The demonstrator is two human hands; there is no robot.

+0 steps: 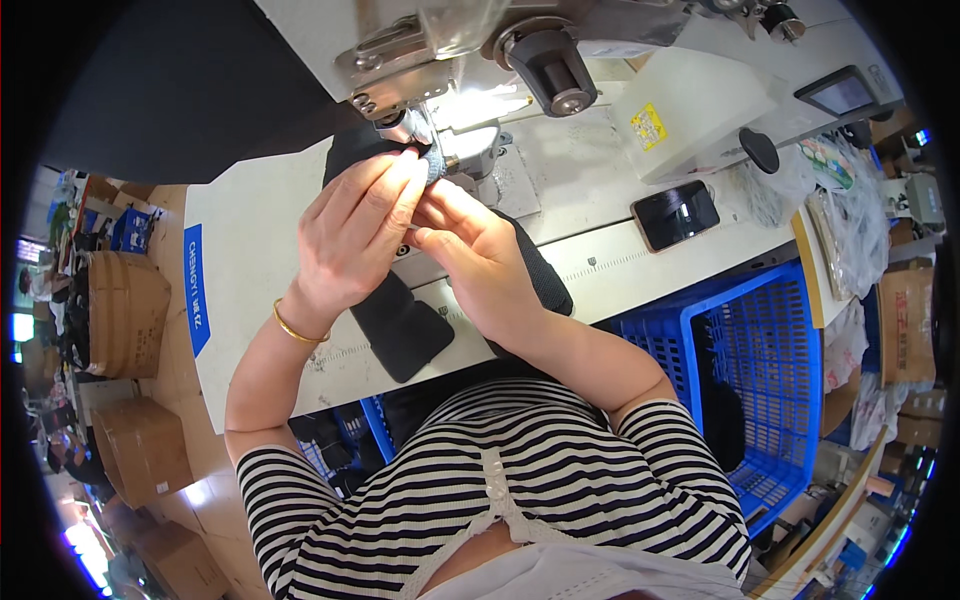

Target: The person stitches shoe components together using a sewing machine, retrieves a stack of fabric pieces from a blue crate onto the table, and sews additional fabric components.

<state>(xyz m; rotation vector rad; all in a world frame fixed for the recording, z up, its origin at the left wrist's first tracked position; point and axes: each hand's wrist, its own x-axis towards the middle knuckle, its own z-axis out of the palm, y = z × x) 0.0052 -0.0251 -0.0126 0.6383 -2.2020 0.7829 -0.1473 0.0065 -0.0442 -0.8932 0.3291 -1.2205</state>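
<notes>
Dark, padded-looking fabric (402, 332) lies on the white sewing machine bed, with lengths hanging toward me on either side of my right hand. Its far end reaches under the sewing machine's presser foot (405, 127), where the lamp shines brightly. My left hand (360, 225) is closed, its fingertips pressed on the fabric just in front of the foot. Right beside it, my right hand (480, 255) pinches the fabric edge, thumb against fingers. Something thin and pale shows between the fingertips, too small to name. The needle is hidden by glare and fingers.
A phone (675, 215) lies on the machine bed to the right, near a clear plastic bag (765, 190). A blue plastic basket (770, 380) holding dark pieces stands below the table edge at right. Cardboard boxes (128, 312) stand on the floor at left.
</notes>
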